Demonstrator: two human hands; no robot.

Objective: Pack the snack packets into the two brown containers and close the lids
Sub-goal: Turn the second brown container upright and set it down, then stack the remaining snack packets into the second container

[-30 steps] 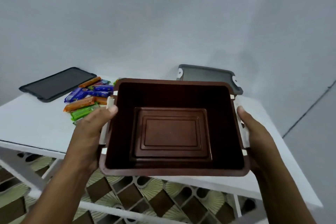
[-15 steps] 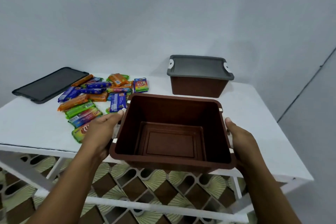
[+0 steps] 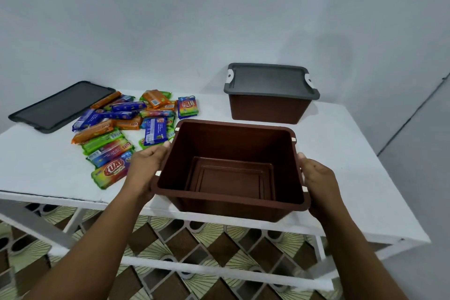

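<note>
I hold an empty brown container [image 3: 219, 207] over the table's front edge. My left hand [image 3: 146, 168] grips its left side and my right hand [image 3: 319, 182] grips its right side. A second brown container [image 3: 265, 109] stands at the back right with a grey lid [image 3: 270, 80] on it. Several snack packets [image 3: 117, 129] in orange, blue and green lie in a loose heap to the left of the open container. A loose grey lid [image 3: 60, 106] lies flat at the table's back left corner.
The white table [image 3: 341, 153] ends close to my body, with white shelf rails [image 3: 194, 268] below. A patterned tile floor [image 3: 194, 251] shows beneath. A grey wall stands behind the table.
The open container has moved down and away from my face toward the table. The packets and the lidded container behind it have come into view.
</note>
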